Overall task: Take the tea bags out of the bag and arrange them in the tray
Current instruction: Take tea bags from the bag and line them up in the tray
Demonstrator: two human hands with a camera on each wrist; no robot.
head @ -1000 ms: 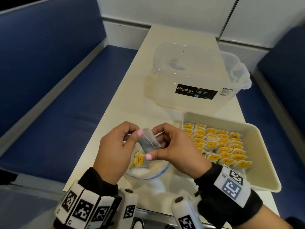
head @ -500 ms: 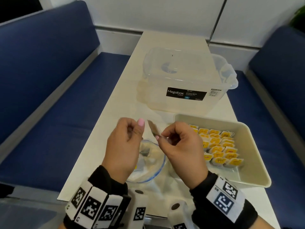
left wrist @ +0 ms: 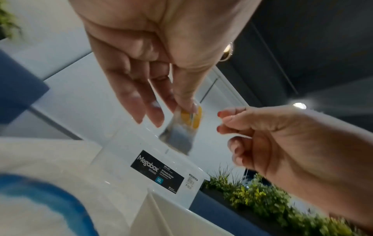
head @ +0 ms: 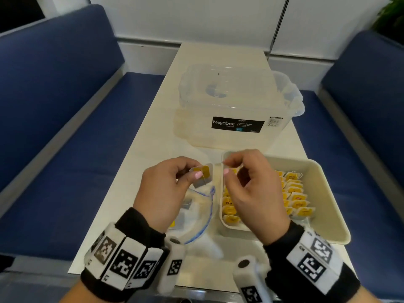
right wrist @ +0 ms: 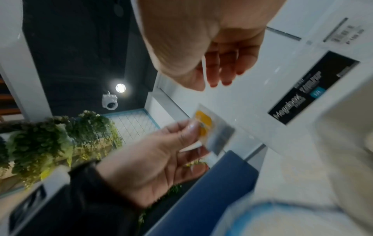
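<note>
Nearby, tray [head: 323, 182] holds rows of yellow-tagged tea bags [head: 295, 196].

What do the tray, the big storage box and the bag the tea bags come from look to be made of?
Tray: opaque cream plastic, smooth with a slight sheen, rounded moulded rim; melamine is possible. Storage box: translucent, frosted-looking plastic; the table shows through its walls. Bag: thin clear plastic film, crumpled, with a blue line along its mouth, probably a zip seal.

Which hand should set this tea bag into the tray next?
Left, probably. The left hand already pinches the tea bag, beside the tray. The right hand hovers over the tray's rows, its grip seemingly on only the string.
</note>
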